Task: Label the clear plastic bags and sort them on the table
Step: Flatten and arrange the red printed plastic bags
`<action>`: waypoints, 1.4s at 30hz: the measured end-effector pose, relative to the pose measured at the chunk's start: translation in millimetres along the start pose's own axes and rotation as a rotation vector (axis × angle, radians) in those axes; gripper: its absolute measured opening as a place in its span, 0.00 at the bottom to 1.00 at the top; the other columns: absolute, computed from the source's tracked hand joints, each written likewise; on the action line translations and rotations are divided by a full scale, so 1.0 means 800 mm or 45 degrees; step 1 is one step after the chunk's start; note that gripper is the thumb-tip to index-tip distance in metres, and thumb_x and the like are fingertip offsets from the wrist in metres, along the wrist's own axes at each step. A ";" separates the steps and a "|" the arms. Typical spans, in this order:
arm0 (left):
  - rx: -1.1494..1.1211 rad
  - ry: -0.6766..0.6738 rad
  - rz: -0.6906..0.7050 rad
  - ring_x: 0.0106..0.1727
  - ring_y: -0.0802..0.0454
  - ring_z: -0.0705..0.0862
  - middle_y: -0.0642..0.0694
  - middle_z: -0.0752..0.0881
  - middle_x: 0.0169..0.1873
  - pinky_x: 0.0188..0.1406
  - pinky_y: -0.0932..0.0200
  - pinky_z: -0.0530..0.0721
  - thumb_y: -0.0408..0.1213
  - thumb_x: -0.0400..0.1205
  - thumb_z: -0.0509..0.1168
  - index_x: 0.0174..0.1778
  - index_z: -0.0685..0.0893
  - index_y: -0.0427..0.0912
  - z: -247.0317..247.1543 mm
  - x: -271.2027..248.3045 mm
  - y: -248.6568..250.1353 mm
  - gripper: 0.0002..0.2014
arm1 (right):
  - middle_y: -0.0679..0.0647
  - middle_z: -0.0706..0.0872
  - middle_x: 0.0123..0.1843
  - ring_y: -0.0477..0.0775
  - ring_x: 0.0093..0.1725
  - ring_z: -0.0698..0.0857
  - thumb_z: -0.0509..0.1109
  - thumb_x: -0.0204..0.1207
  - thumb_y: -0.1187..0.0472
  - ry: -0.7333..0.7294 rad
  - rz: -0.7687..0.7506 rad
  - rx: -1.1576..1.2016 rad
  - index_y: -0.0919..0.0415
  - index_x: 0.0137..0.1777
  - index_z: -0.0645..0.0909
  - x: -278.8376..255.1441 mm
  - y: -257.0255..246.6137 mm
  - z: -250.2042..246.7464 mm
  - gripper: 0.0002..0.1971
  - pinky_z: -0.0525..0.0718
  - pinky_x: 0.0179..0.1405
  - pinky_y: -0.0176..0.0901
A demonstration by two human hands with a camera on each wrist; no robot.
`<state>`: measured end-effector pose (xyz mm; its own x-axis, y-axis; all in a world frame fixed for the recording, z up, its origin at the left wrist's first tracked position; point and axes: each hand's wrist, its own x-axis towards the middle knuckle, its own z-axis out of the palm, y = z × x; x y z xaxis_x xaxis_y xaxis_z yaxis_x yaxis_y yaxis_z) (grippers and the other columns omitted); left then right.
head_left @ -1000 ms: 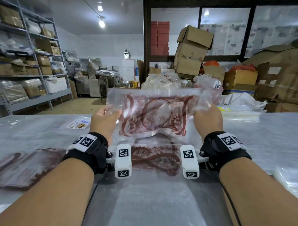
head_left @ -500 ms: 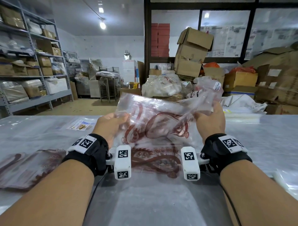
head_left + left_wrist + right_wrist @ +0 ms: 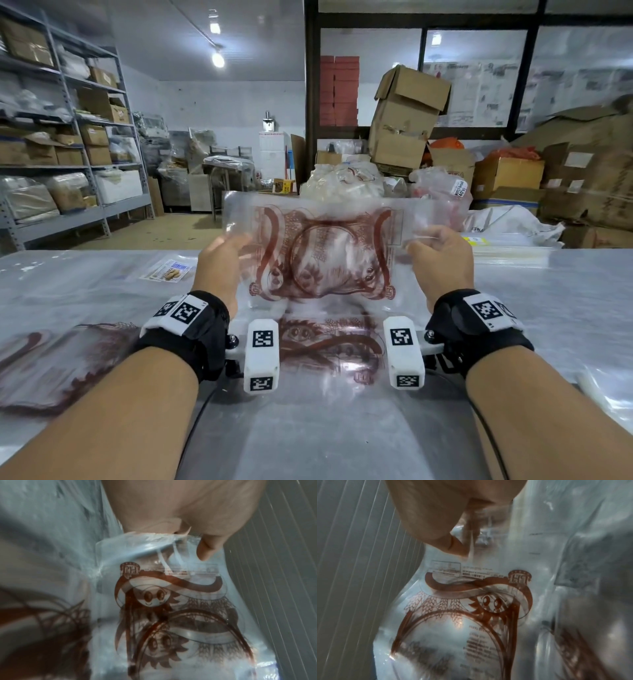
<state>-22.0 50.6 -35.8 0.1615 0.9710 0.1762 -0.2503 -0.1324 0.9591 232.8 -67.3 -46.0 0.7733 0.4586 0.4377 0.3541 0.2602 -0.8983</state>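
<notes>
A clear plastic bag [image 3: 322, 253] printed with a red-brown emblem is stretched flat and upright above the table, facing me. My left hand [image 3: 219, 260] pinches its left edge and my right hand [image 3: 438, 257] pinches its right edge. The left wrist view shows the thumb [image 3: 207, 547] pressed on the bag [image 3: 171, 601]; the right wrist view shows the thumb [image 3: 447, 543] pinching the bag [image 3: 462, 615]. Another printed bag [image 3: 329, 342] lies flat on the table just below. A pile of printed bags [image 3: 51, 366] lies at the left.
A small label sheet [image 3: 169, 270] lies on the grey table [image 3: 308, 428] at the far left. A stack of clear bags [image 3: 513, 250] sits at the far right edge, more plastic [image 3: 609, 394] at the near right. Cardboard boxes and shelves stand beyond the table.
The bag was slack and crumpled between my hands half a second ago; now my hands have moved apart and it is pulled flat again.
</notes>
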 end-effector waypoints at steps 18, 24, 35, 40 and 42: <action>0.105 0.130 0.096 0.56 0.50 0.84 0.47 0.85 0.61 0.57 0.50 0.80 0.34 0.80 0.71 0.64 0.78 0.47 0.000 0.004 -0.006 0.17 | 0.54 0.87 0.52 0.59 0.53 0.86 0.72 0.67 0.58 0.012 0.042 0.056 0.47 0.50 0.76 -0.006 -0.009 0.002 0.13 0.82 0.57 0.54; 0.224 0.085 0.128 0.43 0.48 0.77 0.42 0.83 0.46 0.45 0.52 0.77 0.32 0.82 0.69 0.49 0.80 0.39 0.002 0.009 -0.013 0.04 | 0.52 0.87 0.48 0.61 0.50 0.88 0.76 0.75 0.63 0.028 -0.004 -0.027 0.47 0.51 0.76 -0.003 -0.003 0.003 0.13 0.85 0.55 0.56; 0.181 0.149 0.137 0.56 0.50 0.86 0.50 0.88 0.57 0.53 0.53 0.81 0.34 0.77 0.71 0.60 0.83 0.47 -0.002 0.010 -0.011 0.16 | 0.56 0.90 0.47 0.61 0.47 0.89 0.71 0.70 0.62 0.005 0.030 -0.055 0.47 0.45 0.78 -0.006 -0.008 0.000 0.09 0.84 0.47 0.51; 0.169 0.173 0.168 0.46 0.51 0.80 0.51 0.85 0.47 0.49 0.55 0.78 0.34 0.82 0.70 0.49 0.82 0.47 -0.002 0.011 -0.013 0.05 | 0.48 0.87 0.46 0.59 0.52 0.87 0.70 0.69 0.56 0.027 0.004 -0.048 0.48 0.42 0.82 -0.007 -0.011 0.001 0.03 0.85 0.59 0.58; 0.184 0.150 0.162 0.48 0.51 0.80 0.52 0.85 0.49 0.58 0.50 0.79 0.37 0.82 0.70 0.52 0.82 0.48 -0.001 0.010 -0.012 0.05 | 0.49 0.87 0.44 0.63 0.49 0.88 0.69 0.69 0.55 0.037 0.008 0.000 0.48 0.44 0.81 -0.007 -0.010 0.001 0.04 0.85 0.55 0.58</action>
<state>-18.8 59.8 -43.5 0.0228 0.9601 0.2788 -0.1210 -0.2741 0.9541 224.9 -71.1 -40.9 0.7904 0.4353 0.4311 0.3496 0.2574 -0.9009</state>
